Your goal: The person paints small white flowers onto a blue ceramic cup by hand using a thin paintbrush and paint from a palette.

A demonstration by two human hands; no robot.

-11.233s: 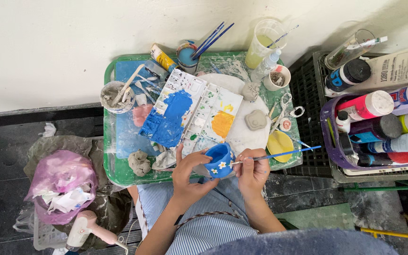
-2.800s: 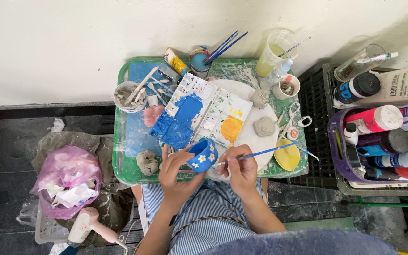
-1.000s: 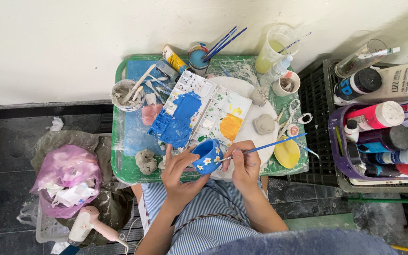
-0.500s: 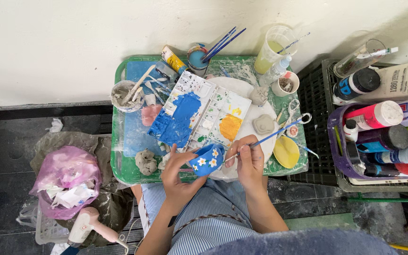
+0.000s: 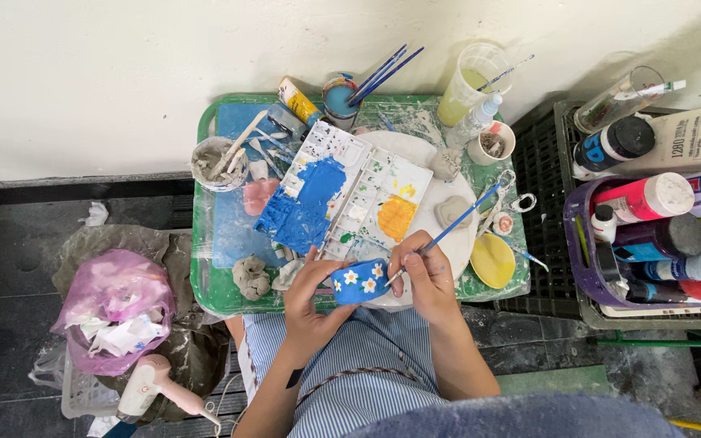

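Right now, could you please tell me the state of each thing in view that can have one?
Left hand: grip closed around the blue piece.
Right hand: grip pinching the brush.
Blue piece: held up, white flowers painted on it.
Brush: tilted, tip at the piece.
Palette: open, smeared blue and yellow.
Water cup: upright, holding brushes.
Pink bag: open, stuffed with paper.

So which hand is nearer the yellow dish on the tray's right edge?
Right. The right hand, holding a blue paintbrush, sits just left of the yellow dish; the left hand, gripping the blue flowered piece, is farther left.
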